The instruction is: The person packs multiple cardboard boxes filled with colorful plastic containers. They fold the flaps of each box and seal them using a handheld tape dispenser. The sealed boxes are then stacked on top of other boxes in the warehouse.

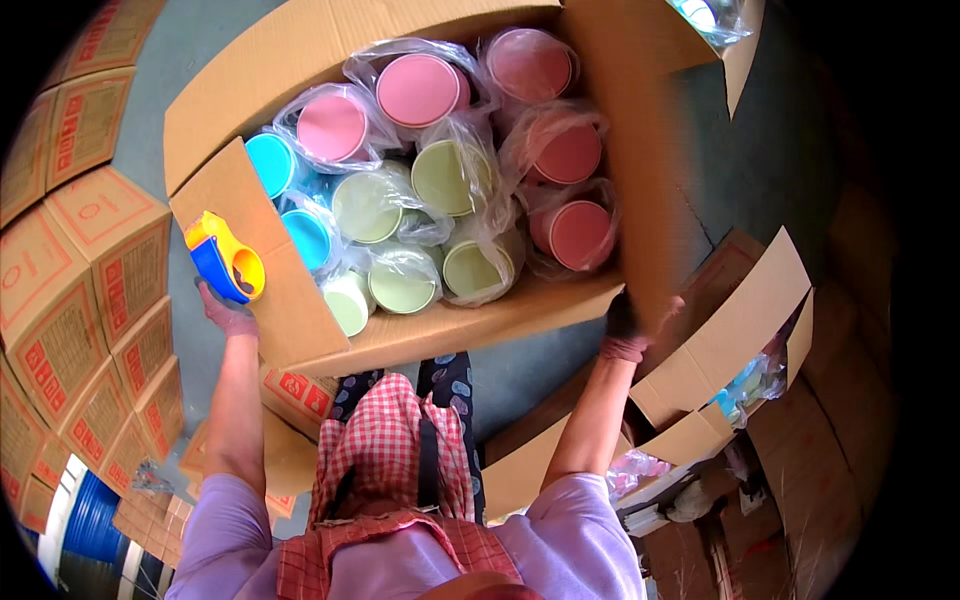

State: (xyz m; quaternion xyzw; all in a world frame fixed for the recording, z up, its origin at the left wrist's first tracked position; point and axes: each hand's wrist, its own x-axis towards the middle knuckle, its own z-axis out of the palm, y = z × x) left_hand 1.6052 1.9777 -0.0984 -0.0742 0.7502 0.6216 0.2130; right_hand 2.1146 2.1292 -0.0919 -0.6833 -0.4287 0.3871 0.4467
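A large open cardboard carton sits in front of me, packed with round pink, green and blue cups or canisters in clear plastic bags. My right hand, in a thin glove, is closed around the near end of the raised right flap. Over the left flap lies a yellow and blue tape dispenser. Just below it, my gloved left hand is at that flap's outer edge. Its fingers are mostly hidden, so what it grips is unclear.
Closed printed cartons are stacked along the left. At the lower right stand other open cartons with bagged pink and blue items. Another open carton shows at the top right. Grey floor lies between them.
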